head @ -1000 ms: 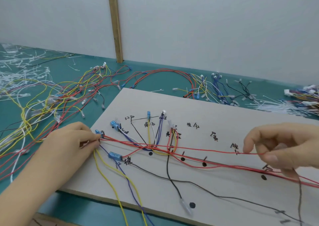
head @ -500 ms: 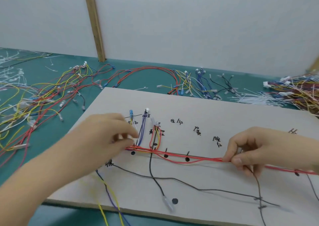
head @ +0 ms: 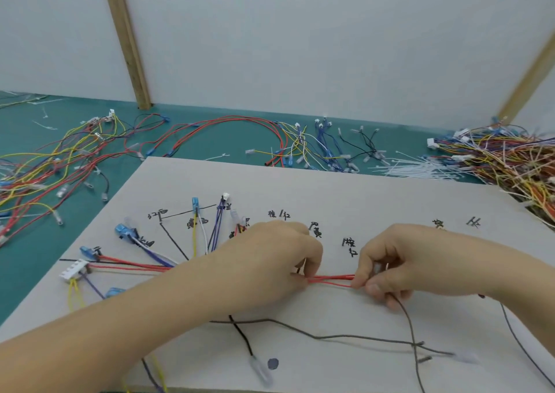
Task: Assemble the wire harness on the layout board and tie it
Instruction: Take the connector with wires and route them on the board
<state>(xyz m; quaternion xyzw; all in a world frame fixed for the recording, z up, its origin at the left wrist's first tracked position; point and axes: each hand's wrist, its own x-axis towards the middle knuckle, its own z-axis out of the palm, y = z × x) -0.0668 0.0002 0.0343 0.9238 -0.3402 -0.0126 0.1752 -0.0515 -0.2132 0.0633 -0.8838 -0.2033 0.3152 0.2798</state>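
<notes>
The red wires (head: 330, 281) lie along the middle of the layout board (head: 330, 188), now gathered into one tight bundle. The left hand (head: 270, 260) pinches them, and the right hand (head: 399, 260) pinches them just beside it; before, the two hands were well apart. The trunk looks ready for tying. A grey wire (head: 408, 320) hangs from the right hand, perhaps also held there.

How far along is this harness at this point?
Done: wires fanned out on the layout board, white connector placed. In hand: left hand and right hand pinch the red wires together. Left: no tie visible; cable ties lie unused.
</notes>
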